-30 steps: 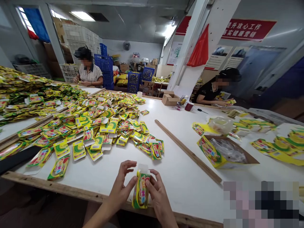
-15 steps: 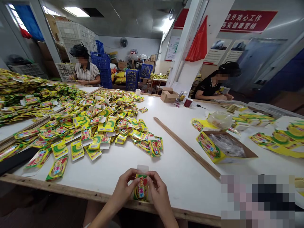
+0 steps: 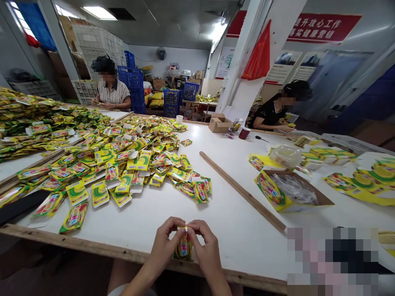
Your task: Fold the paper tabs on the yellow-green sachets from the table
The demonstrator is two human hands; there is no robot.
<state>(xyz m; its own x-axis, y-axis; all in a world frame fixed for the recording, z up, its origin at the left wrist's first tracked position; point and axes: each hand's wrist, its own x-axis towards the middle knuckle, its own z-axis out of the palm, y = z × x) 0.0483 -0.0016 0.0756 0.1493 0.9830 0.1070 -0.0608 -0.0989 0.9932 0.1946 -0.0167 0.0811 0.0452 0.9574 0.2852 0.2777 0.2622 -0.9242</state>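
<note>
Right by the near edge of the white table [image 3: 228,230], one small yellow-and-green carton [image 3: 184,248] is held: the left hand [image 3: 163,242] and right hand [image 3: 206,246] both pinch its upper end between thumb and fingers. Farther off lie one wooden strip [image 3: 242,191], one printed display box [image 3: 270,193] containing clear plastic and one brown cardboard box [image 3: 219,124]. Two co-workers [image 3: 113,96] [image 3: 271,117] show beyond. The heaped cartons [image 3: 135,152] overlap too much to count. Both hands hide the held carton's top; pixelation blots out the lower right corner.
</note>
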